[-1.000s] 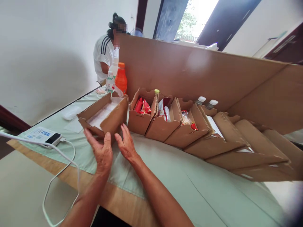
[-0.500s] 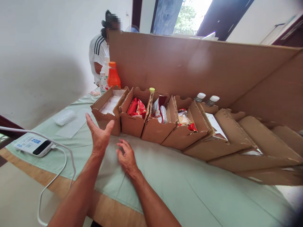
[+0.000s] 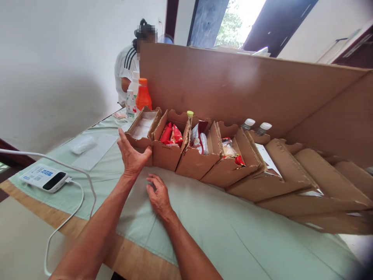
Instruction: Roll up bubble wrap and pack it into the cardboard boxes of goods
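My left hand (image 3: 133, 157) spans the front of the leftmost cardboard box (image 3: 147, 154), its fingers along the left side and its thumb at the front right. Inside that box lie white, translucent flat packets (image 3: 142, 126). Resting low over the green cloth (image 3: 204, 221), my right hand (image 3: 159, 196) is empty, with fingers apart and slightly bent. It sits just in front of the second box (image 3: 164, 157), which holds red snack packets (image 3: 171, 134).
More cardboard boxes (image 3: 198, 161) run rightward in a row before a tall cardboard panel (image 3: 233, 81). An orange bottle (image 3: 143, 97) stands behind the left end. A white device (image 3: 43, 178) with a cable lies at left, near a clear plastic packet (image 3: 83, 144). A person (image 3: 125, 72) sits beyond.
My left hand has moved right and forward onto the leftmost box, whose front left side has shifted toward the neighbouring box. My right hand has barely moved. The view has shifted slightly.
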